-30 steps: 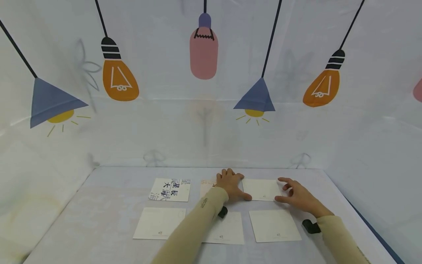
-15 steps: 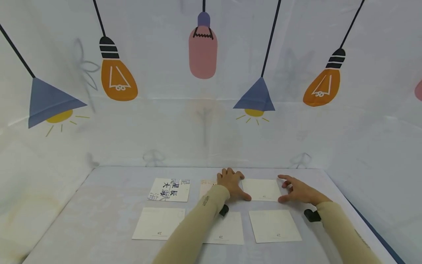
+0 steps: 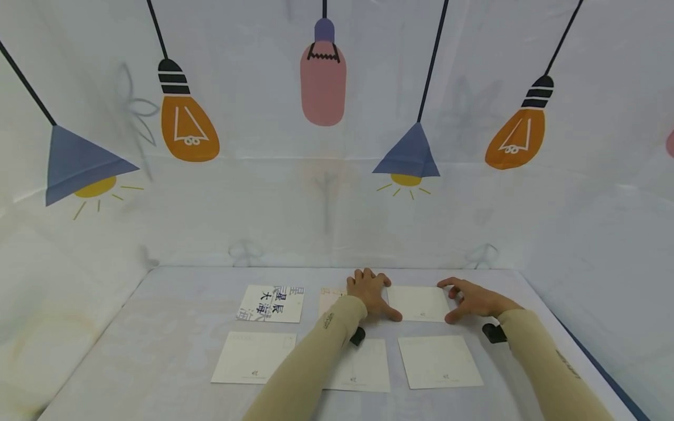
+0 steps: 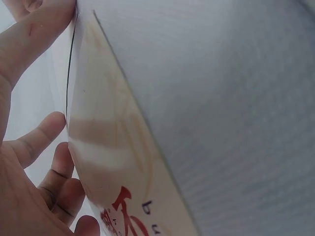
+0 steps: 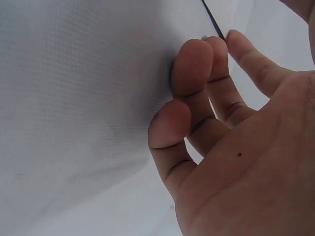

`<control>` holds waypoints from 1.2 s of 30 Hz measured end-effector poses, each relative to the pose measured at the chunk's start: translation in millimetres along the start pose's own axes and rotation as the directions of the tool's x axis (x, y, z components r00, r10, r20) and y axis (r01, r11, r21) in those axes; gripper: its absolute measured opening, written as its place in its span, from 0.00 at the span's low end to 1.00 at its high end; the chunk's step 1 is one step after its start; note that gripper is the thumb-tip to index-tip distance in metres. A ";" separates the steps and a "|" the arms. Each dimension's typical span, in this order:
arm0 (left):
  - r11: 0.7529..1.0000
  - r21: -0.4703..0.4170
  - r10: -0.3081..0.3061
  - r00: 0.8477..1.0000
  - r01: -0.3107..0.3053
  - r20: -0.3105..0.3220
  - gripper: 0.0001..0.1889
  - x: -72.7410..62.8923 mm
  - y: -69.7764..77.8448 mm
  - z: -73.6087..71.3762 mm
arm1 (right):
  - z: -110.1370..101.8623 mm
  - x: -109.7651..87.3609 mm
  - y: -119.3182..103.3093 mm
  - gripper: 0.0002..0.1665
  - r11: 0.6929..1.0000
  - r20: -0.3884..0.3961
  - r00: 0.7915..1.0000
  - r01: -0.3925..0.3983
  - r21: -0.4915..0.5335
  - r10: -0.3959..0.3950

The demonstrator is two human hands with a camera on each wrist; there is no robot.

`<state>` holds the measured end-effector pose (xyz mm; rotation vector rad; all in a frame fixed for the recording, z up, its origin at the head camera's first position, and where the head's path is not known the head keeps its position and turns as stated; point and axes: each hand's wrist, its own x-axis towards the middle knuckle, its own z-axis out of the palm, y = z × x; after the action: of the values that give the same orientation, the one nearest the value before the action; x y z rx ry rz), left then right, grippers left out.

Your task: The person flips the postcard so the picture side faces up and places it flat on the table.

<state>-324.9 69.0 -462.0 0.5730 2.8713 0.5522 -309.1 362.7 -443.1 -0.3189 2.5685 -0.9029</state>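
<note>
A cream postcard (image 3: 418,304), its plain side up, lies in the back row between my two hands in the head view. My left hand (image 3: 370,294) is spread at its left edge, thumb and index fingertip right by the card. Under that hand and wrist, a pinkish printed card (image 3: 330,297) is partly covered; the left wrist view shows its red characters (image 4: 129,216) beside the fingers. My right hand (image 3: 476,301) is at the plain postcard's right side, with the index finger reaching its back corner and the thumb near its front corner. The other right fingers are bent.
At the back left lies a card with dark Chinese characters (image 3: 271,303). Nearer me are plain postcards: a left one (image 3: 253,356), a middle one (image 3: 363,368) partly under my left sleeve (image 3: 310,362), and a right one (image 3: 440,361). A lamp-printed white curtain (image 3: 263,204) hangs behind the table.
My right hand drew slightly away from the postcard's right edge, then its index finger came back over the back corner. The left hand and the cards stay about where they were.
</note>
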 end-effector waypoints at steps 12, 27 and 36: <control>0.999 -0.015 0.033 0.996 -0.034 -0.081 0.42 8.4 -3.6 7.6 | 5.1 -9.2 0.0 0.51 0.999 -0.084 0.996 0.010 0.049 -0.005; 0.961 -0.276 -0.023 0.989 -0.018 -0.145 0.30 6.1 5.5 0.4 | 18.3 -16.3 -2.1 0.56 1.000 -0.207 0.978 -0.029 -0.010 0.026; 0.820 -0.571 -0.023 1.000 0.022 0.006 0.32 0.7 11.9 -1.5 | 25.8 -23.1 -3.6 0.56 0.999 -0.257 0.966 0.021 -0.037 -0.030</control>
<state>-321.9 79.0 -456.1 0.4264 2.4994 1.3406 -276.8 353.6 -452.4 -0.2589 2.8259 -0.9663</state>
